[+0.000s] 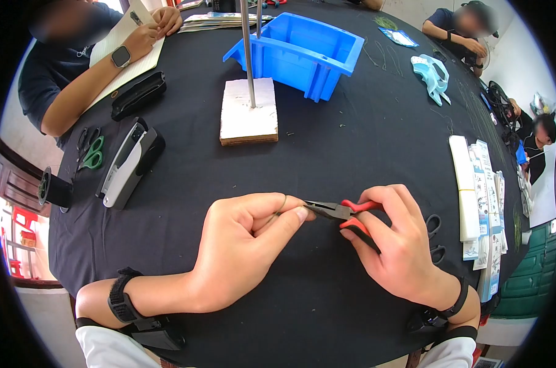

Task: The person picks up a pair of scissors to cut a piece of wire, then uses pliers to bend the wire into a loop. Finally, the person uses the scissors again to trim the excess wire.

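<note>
My right hand [402, 248] is closed around the red handles of a pair of needle-nose pliers [334, 210]. Their dark jaws point left and reach the fingertips of my left hand [244, 248]. Thumb and index finger of that hand are pinched together on a thin greenish cord [283, 203], part of which loops over the index finger. The end of the cord at the plier tips is too small to make out. Partly behind my right hand, dark scissors [435, 239] lie on the black cloth.
A stapler [129, 164], green scissors [94, 153] and a black pouch [138, 95] lie at left. Ahead stand a white block [244, 126] with metal rods and a blue bin [336, 67]. Printed packets [487, 214] are stacked at right. Other people sit around the table.
</note>
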{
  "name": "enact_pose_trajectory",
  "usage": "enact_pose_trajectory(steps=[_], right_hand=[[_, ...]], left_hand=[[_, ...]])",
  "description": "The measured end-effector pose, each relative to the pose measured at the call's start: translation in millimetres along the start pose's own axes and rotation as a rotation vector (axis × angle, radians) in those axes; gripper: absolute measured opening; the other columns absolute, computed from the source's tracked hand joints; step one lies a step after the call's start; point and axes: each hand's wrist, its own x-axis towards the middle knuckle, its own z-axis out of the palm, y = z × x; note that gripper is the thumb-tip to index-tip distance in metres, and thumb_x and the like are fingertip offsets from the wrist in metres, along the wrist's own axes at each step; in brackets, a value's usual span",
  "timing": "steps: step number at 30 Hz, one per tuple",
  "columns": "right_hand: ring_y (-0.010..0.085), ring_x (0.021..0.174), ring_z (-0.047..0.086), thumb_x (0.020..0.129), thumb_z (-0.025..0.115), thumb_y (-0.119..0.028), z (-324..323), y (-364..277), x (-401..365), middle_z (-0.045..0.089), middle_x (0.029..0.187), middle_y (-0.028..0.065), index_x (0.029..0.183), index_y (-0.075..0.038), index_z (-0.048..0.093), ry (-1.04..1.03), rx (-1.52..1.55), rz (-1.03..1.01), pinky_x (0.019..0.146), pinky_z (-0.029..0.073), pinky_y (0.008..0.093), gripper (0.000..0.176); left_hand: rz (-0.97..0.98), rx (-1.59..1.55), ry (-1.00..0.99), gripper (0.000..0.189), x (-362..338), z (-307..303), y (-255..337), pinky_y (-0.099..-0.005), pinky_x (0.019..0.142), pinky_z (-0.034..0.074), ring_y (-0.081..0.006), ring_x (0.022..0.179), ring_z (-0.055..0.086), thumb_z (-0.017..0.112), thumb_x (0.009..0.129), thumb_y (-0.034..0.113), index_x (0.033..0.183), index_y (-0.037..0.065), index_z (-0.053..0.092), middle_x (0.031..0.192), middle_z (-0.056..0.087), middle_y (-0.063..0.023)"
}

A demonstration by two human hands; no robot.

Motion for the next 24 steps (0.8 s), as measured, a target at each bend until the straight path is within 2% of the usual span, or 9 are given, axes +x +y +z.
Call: enact_pose_trajectory(steps=[9, 12, 15, 16, 19, 24], right_hand=[[0.0209, 0.066, 0.051, 0.068, 0.079, -0.015, -1, 0, 0, 0.051, 0.079, 0.0076, 0.072, 0.001, 0.061, 0.024, 0.048, -0.023, 0.053, 0.04, 0.0311, 0.024], [0.0203, 0.06, 0.051, 0.07, 0.078, -0.016, -6, 3, 0, 0.052, 0.075, 0.0073, 0.078, 0.0, 0.058, -0.043, 0.162, 0.012, 0.052, 0.042, 0.0302, 0.028], [0.0205, 0.058, 0.054, 0.074, 0.076, -0.017, -5, -3, -1, 0.053, 0.073, 0.0072, 0.086, -0.001, 0.054, -0.016, 0.436, 0.308, 0.053, 0.045, 0.031, 0.03], [0.0198, 0.059, 0.056, 0.076, 0.074, -0.015, 3, -1, -3, 0.055, 0.073, 0.0073, 0.097, -0.001, 0.054, 0.069, 0.51, 0.288, 0.053, 0.046, 0.0308, 0.033], [0.0199, 0.057, 0.056, 0.076, 0.074, -0.016, 5, 4, 1, 0.056, 0.073, 0.0071, 0.095, -0.001, 0.057, 0.067, 0.346, 0.127, 0.052, 0.046, 0.0306, 0.029], [0.021, 0.056, 0.055, 0.076, 0.073, -0.017, -2, 2, 2, 0.056, 0.07, 0.0066, 0.089, -0.002, 0.062, -0.018, 0.234, 0.132, 0.051, 0.045, 0.0302, 0.023]], left_hand=[[-0.008, 0.007, 0.0, 0.017, -1, 2, 2, -0.0183, 0.04, 0.02, 0.0016, 0.043, 0.03, 0.055, 0.091, 0.008, 0.091, -0.005, 0.067, 0.052, 0.043, 0.0071], [0.069, 0.122, -0.01, 0.017, -1, 2, -3, -0.0185, 0.043, 0.021, 0.0019, 0.048, 0.031, 0.056, 0.091, 0.008, 0.091, -0.005, 0.067, 0.054, 0.043, 0.0073], [0.104, 0.222, -0.021, 0.016, -1, 0, -3, -0.0189, 0.045, 0.022, 0.0014, 0.052, 0.031, 0.057, 0.091, 0.008, 0.091, -0.005, 0.067, 0.056, 0.043, 0.0068], [0.103, 0.245, -0.024, 0.016, -1, 0, -2, -0.0191, 0.046, 0.022, 0.0012, 0.053, 0.031, 0.057, 0.091, 0.008, 0.092, -0.004, 0.068, 0.056, 0.043, 0.0065], [0.18, 0.322, -0.009, 0.014, -1, 1, -4, -0.0191, 0.045, 0.025, 0.0003, 0.052, 0.033, 0.058, 0.09, 0.006, 0.091, -0.004, 0.068, 0.056, 0.046, 0.0047], [0.334, 0.377, 0.015, 0.01, -2, 2, -8, -0.0192, 0.043, 0.029, 0.0002, 0.05, 0.037, 0.061, 0.087, 0.003, 0.086, -0.003, 0.069, 0.052, 0.048, 0.001]])
